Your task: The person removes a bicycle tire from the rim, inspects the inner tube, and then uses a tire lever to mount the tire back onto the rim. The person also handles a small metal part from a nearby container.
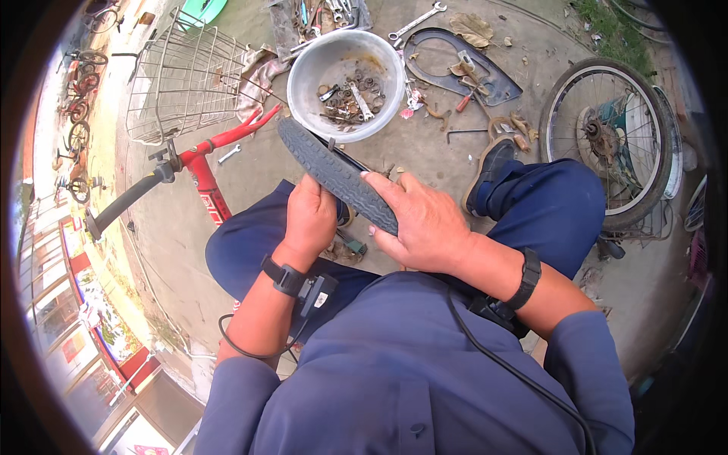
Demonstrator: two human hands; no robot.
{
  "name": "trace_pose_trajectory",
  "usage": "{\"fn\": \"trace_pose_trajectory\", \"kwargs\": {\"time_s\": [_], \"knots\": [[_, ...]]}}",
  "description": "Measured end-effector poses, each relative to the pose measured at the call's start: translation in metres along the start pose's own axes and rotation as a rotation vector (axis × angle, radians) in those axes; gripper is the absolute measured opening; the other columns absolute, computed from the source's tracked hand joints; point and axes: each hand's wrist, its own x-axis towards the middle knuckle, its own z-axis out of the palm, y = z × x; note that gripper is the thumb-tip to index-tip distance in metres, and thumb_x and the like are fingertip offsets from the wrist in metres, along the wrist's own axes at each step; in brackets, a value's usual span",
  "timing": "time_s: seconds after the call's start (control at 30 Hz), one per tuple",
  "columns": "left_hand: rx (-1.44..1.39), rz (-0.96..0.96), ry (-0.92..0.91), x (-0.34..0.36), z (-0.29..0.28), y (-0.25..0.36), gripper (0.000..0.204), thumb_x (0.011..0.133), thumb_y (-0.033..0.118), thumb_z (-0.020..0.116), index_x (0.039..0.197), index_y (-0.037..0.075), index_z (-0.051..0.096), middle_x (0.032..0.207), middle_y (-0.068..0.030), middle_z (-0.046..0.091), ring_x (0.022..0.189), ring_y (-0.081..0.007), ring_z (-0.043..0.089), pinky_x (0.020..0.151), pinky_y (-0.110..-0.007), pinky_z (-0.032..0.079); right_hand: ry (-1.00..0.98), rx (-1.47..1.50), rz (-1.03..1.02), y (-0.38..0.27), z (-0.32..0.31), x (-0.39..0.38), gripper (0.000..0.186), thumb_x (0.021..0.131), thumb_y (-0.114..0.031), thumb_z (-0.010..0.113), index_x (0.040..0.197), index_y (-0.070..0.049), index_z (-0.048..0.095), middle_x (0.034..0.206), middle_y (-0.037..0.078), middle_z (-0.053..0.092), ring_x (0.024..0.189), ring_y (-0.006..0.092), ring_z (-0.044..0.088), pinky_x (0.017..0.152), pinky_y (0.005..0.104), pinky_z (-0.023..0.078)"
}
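Note:
A small bicycle wheel with a black knobbly tire is seen nearly edge-on between my knees, tilted up toward the upper left. My left hand is closed against the tire's near left side, its fingertips hidden. On the other side, my right hand grips the tire's lower right end, with fingers over the sidewall and the thumb underneath. Beyond the wheel stands a whitish plastic basin holding a wrench, nuts and other rusty small parts. To the left is a red bicycle frame with a black handlebar grip.
A wire basket lies at the far left beside a rag. Wrenches, a dark chain guard and a red-handled screwdriver lie on the ground ahead. Another bicycle wheel is by my right knee. Cables hang from both wrist straps.

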Motion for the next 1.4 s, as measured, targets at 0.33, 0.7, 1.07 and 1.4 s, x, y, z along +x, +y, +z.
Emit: {"fn": "trace_pose_trajectory", "kwargs": {"time_s": [0.33,0.7,1.07,1.4], "knots": [[0.140,-0.001,-0.024,0.004,0.001,0.016,0.013,0.099,0.002,0.054,0.110,0.000,0.062,0.090,-0.0249,0.072,0.084,-0.0465,0.069,0.072,-0.048,0.054,0.075,0.031,0.004,0.003,-0.002,-0.008,0.065,0.085,-0.029,0.076,0.143,-0.013,0.053,0.102,0.018,0.060,0.081,0.0417,0.067,0.071,0.0507,0.056],[-0.145,-0.258,-0.309,0.020,0.043,0.052,0.019,0.109,0.015,0.049,0.105,0.000,0.061,0.077,-0.0089,0.063,0.062,-0.0202,0.061,0.059,-0.035,0.050,0.152,-0.129,0.109,0.036,-0.038,-0.008,0.057,0.080,-0.020,0.072,0.134,-0.011,0.056,0.109,0.017,0.066,0.096,0.0399,0.069,0.079,0.0492,0.057],[-0.058,-0.047,-0.248,0.033,0.106,0.054,0.020,0.107,0.017,0.050,0.111,-0.001,0.059,0.094,-0.0301,0.068,0.086,-0.0526,0.062,0.076,-0.059,0.049,0.336,-0.419,0.086,0.066,-0.043,0.017,0.033,0.079,-0.016,0.077,0.105,-0.008,0.058,0.107,0.015,0.065,0.094,0.0374,0.069,0.079,0.0484,0.058],[0.082,0.166,-0.163,0.043,0.112,0.029,0.015,0.105,0.017,0.056,0.110,0.004,0.059,0.087,-0.0263,0.068,0.083,-0.0506,0.064,0.072,-0.058,0.050,0.343,-0.363,0.089,0.082,-0.048,0.031,0.028,0.079,-0.019,0.078,0.098,-0.004,0.062,0.096,0.015,0.067,0.085,0.0399,0.069,0.072,0.0488,0.057]]}}
